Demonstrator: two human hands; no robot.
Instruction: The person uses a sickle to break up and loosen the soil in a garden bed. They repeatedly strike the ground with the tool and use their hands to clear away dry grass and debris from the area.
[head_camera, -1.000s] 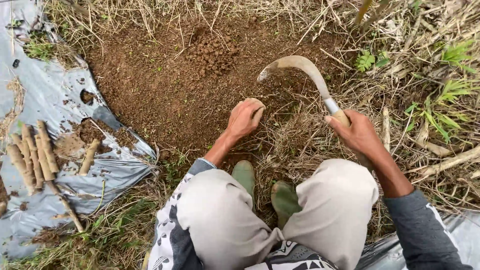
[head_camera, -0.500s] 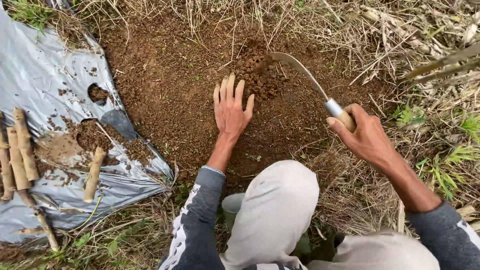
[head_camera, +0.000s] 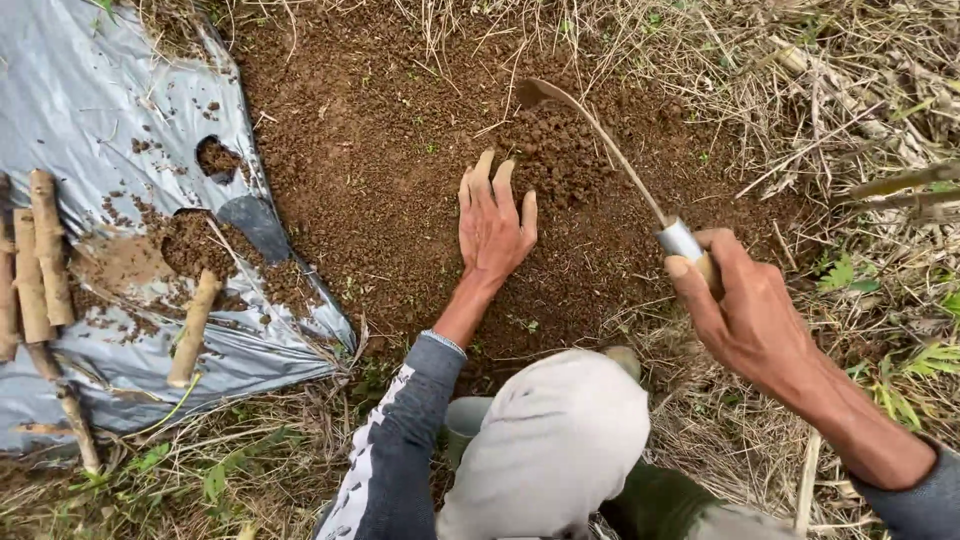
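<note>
Left hand (head_camera: 493, 225) flat, fingers spread, pressing crumbly brown soil (head_camera: 400, 190). Right hand (head_camera: 745, 305) grips wooden handle of curved metal sickle (head_camera: 600, 135); blade tip in loose clods mid-patch. Crinkled grey plastic sheet (head_camera: 90, 120) at left edge.

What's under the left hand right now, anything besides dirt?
The left hand lies flat, palm down, on loose brown soil, beside a clump of crumbled earth near the sickle tip. Only soil shows around it; whatever sits beneath the palm is covered.

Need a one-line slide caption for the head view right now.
Left hand flat on loose soil; right hand grips a sickle, blade tip in the dirt.
</note>
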